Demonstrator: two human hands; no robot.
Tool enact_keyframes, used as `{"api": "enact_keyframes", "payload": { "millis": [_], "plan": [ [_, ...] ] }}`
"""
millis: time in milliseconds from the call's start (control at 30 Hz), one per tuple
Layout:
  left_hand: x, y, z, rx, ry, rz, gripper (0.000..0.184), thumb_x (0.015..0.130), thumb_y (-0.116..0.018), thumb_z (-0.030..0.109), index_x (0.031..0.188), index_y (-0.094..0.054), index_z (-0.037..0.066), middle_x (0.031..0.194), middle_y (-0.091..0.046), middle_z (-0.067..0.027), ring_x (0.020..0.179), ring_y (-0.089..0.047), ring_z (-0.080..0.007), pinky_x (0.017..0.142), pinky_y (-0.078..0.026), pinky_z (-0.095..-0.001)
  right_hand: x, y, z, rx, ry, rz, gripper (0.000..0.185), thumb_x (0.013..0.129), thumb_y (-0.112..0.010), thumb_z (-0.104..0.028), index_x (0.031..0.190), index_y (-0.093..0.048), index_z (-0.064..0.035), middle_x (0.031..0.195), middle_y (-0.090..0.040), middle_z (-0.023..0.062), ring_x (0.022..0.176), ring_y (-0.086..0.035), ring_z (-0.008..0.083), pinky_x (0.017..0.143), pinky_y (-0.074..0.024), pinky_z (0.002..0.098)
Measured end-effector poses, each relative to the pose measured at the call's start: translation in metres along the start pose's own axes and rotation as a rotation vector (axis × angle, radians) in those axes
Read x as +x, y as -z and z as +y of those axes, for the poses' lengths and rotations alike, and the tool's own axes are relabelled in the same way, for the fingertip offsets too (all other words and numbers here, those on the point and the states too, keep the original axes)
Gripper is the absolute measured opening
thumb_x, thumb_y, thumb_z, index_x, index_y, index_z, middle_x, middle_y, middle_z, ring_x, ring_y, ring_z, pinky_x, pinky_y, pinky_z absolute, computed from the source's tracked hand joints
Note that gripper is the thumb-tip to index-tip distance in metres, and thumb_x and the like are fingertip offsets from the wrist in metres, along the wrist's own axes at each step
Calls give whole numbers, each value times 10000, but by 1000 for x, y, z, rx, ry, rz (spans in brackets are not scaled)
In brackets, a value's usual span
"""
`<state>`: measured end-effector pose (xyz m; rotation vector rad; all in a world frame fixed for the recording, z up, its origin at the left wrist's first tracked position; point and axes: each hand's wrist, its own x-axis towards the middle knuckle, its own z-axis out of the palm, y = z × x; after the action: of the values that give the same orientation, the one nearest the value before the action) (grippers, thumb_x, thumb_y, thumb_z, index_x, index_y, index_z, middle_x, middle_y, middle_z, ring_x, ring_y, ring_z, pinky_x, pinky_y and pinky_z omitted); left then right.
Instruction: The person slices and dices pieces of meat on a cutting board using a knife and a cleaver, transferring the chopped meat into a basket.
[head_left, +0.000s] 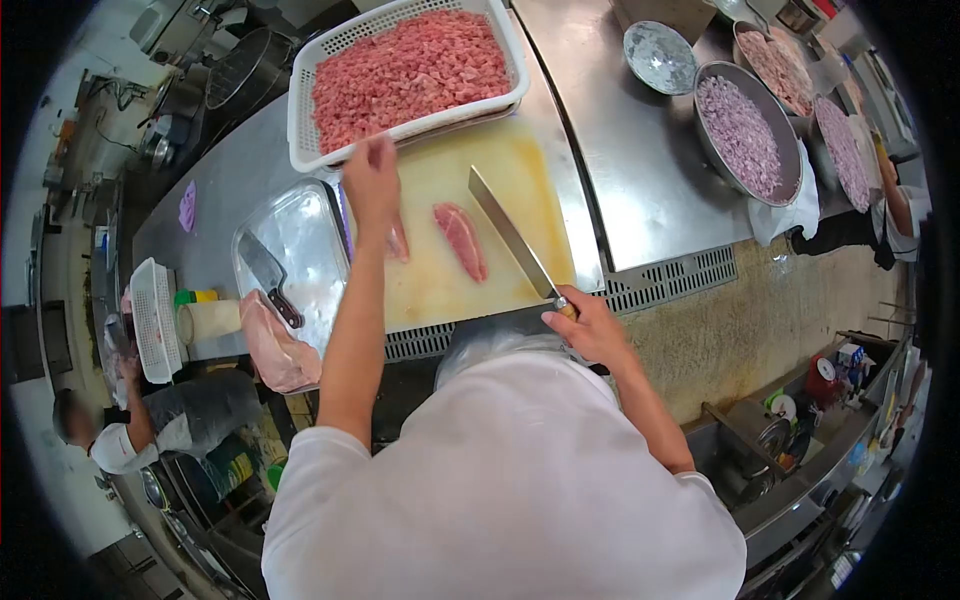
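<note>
My right hand [592, 328] is closed round the wooden handle of a large knife [512, 232], whose long blade points away from me over the right part of the cutting board [430, 295]. My left hand [372, 185] is over the board's far left, close to the near rim of a white plastic basket [405, 130] heaped with diced raw meat [410, 70]. Motion smears its fingers. Left of the blade lies a slab of raw meat [461, 242]. Another piece of meat [398, 242] shows partly behind my left wrist.
On my left a metal tray [310, 225] bears a second knife [265, 270] and a large raw cut [275, 345]. Bowls of chopped onion [745, 135] stand on the right-hand table. One person [130, 430] is at far left, another [905, 215] at far right.
</note>
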<state>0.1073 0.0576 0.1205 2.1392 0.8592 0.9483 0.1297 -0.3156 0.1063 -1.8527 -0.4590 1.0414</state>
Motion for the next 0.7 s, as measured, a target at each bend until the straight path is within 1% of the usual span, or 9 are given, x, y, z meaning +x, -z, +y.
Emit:
{"api": "enact_keyframes", "payload": {
  "millis": [67,100,167,267,333,433,500,600,700],
  "plan": [
    [-62,3,-39,-27,129,-164,169,945,-715,102,1072,-683,-5,865,-707,-123,809,-717,-200,728,-560,-361,6,-6,-2,-23,30,-13,501,935,-760,-183,1388,-638,-6,705,-603,73,624,-507,140,616,-453,327],
    [-89,-1,-64,-81,181,-251,189,945,-723,94,1093,-657,-3,826,-691,-108,752,-709,-175,667,-560,-344,7,-9,-4,-56,82,10,483,943,-742,-196,1377,-643,-8,682,-616,112,594,-545,197,619,-462,361],
    [-126,-11,-71,-360,600,-335,265,952,-730,65,1145,-556,18,818,-672,-96,646,-682,-159,541,-538,-309,15,-10,-7,-138,95,-25,458,950,-724,-203,1360,-648,-13,676,-618,145,591,-571,248,621,-466,383],
    [-151,-39,-56,-472,596,-277,319,962,-716,22,1157,-463,32,820,-657,-96,586,-662,-161,474,-525,-290,28,-16,-10,-256,208,-40,434,965,-698,-209,1342,-624,-6,686,-630,187,624,-614,340,638,-480,436],
    [-155,-45,-52,-497,626,-232,278,975,-707,9,1117,-468,10,822,-652,-104,563,-649,-174,466,-522,-291,31,-21,-10,-336,316,-40,424,976,-682,-212,1332,-597,5,698,-640,212,659,-643,408,654,-492,479],
    [-154,-45,-52,-470,590,-235,260,973,-705,0,1103,-480,5,829,-653,-108,596,-651,-163,482,-530,-287,31,-21,-17,-310,274,-55,438,998,-671,-222,1350,-558,12,716,-656,226,696,-657,450,674,-502,510],
    [-154,-49,-55,-443,488,-230,230,972,-702,-5,1080,-499,2,837,-656,-110,628,-652,-155,493,-534,-283,29,-20,-27,-334,210,-76,435,1010,-666,-228,1358,-549,4,735,-664,231,716,-662,453,688,-507,510],
    [-157,-51,-64,-268,374,-273,249,928,-724,-9,1085,-531,-5,829,-670,-113,716,-689,-206,632,-563,-356,31,-25,-26,-373,181,-92,421,1021,-659,-227,1359,-548,-3,759,-672,237,737,-665,453,701,-508,500],
    [-156,-51,-62,-320,255,-232,266,911,-743,8,1088,-544,-5,819,-693,-125,719,-700,-228,691,-554,-376,30,-27,-29,-363,173,-96,416,1025,-658,-226,1360,-545,-7,772,-676,235,747,-662,446,703,-506,479]
  ]
}}
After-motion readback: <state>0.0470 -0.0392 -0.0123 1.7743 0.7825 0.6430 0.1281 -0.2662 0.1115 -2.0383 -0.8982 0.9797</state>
